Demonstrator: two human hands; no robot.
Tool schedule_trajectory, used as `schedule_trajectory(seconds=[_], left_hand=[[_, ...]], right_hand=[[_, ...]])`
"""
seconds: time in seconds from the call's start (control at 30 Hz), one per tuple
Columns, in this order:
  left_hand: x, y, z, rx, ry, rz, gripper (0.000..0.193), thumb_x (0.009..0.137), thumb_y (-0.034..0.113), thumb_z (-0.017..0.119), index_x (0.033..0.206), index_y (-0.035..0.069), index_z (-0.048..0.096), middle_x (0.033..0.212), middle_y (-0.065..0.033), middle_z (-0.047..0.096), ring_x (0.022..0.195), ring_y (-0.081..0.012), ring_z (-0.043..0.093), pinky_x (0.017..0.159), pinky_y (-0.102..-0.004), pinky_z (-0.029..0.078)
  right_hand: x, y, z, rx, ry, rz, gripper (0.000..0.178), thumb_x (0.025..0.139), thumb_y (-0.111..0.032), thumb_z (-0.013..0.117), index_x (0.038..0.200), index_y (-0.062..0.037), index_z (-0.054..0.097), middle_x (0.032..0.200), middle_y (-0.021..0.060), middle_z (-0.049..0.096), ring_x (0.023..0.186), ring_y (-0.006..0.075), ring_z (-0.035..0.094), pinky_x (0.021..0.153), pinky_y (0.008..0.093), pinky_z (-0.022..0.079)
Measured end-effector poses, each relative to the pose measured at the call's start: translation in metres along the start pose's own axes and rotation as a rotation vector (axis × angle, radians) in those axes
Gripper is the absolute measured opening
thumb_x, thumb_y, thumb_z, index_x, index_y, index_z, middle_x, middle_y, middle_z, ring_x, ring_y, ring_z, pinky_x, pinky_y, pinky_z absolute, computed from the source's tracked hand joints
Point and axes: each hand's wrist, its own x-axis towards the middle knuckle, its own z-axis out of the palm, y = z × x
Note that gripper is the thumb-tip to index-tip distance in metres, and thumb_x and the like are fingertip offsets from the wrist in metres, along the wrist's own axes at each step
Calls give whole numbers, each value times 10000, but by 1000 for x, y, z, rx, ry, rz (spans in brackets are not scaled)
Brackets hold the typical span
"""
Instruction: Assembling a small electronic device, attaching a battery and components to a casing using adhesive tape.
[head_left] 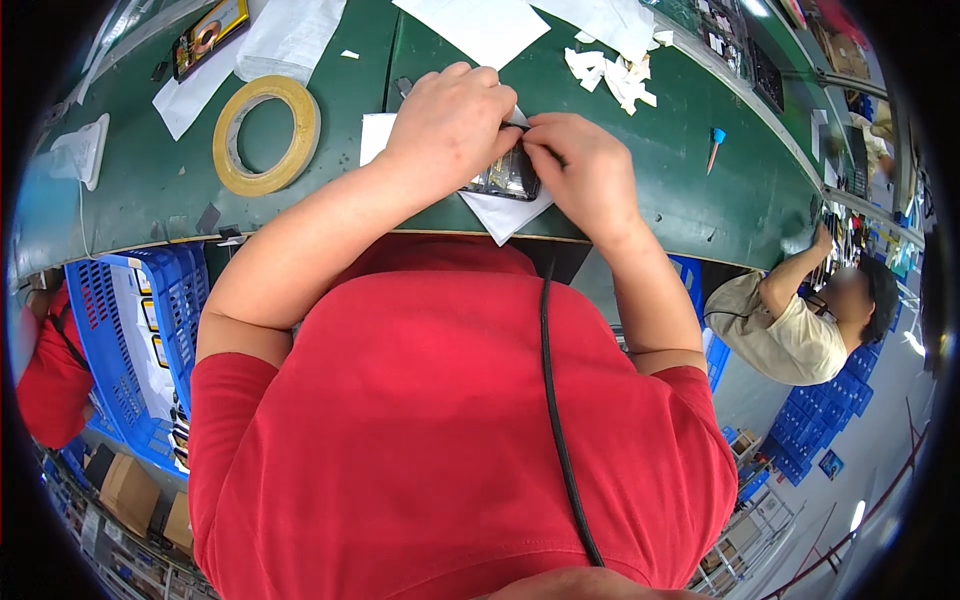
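A dark, flat phone-like device [512, 180] with a glossy inner face lies near the table's front edge, over white paper [508, 214]. My left hand [452, 120] reaches across its far left side, fingers curled and thumb against the device. At the device's upper right edge, the thumb and forefinger of my right hand [585, 165] are pinched together, close to the left fingertips. Whatever sits between the right fingertips is too small to make out. My hands cover much of the device's far part. A grey tool end [404, 86] shows just beyond my left hand.
On the green table [680, 190] lie a yellow tape roll [229, 150], torn white scraps [622, 78], a blue-topped small tool [716, 140] and an opened device [210, 38] with a copper coil. A blue crate [115, 340] stands at left. A person in beige [785, 330] works at right.
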Motion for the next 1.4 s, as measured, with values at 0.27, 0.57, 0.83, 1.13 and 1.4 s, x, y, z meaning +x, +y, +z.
schedule_trajectory(seconds=[0.27,0.57,0.83,1.13,1.4], left_hand=[[1,4,1,91,13,51,175,786,218,765,837,67,692,897,-62,635,929,-261,618,785,-397,485],[-1,4,1,116,28,88,134,789,179,744,830,61,695,895,-61,632,922,-264,612,786,-396,495],[-3,1,-3,27,-4,22,54,850,99,688,883,67,716,894,-74,634,888,-297,612,798,-412,525],[-3,-3,-4,43,-38,73,93,819,88,712,906,55,713,907,-83,635,897,-304,611,795,-413,524],[-16,-1,-29,150,-64,-107,172,805,130,765,951,50,720,944,-93,652,942,-315,620,839,-416,513]], right_hand=[[3,-1,0,272,-40,397,142,814,-85,768,941,-38,725,924,93,700,786,238,713,704,343,576],[9,-5,2,-136,-77,105,94,833,-125,703,905,-65,702,877,101,665,844,311,672,747,418,551],[11,-2,-1,-42,-81,163,66,828,-133,709,838,-78,674,843,89,643,815,304,664,734,423,548],[12,-7,8,-247,-49,77,115,819,-157,704,802,-76,624,814,84,617,792,287,662,725,401,555],[8,-9,8,-207,-1,74,101,832,-122,710,865,-74,627,845,87,606,814,302,649,717,422,539]])
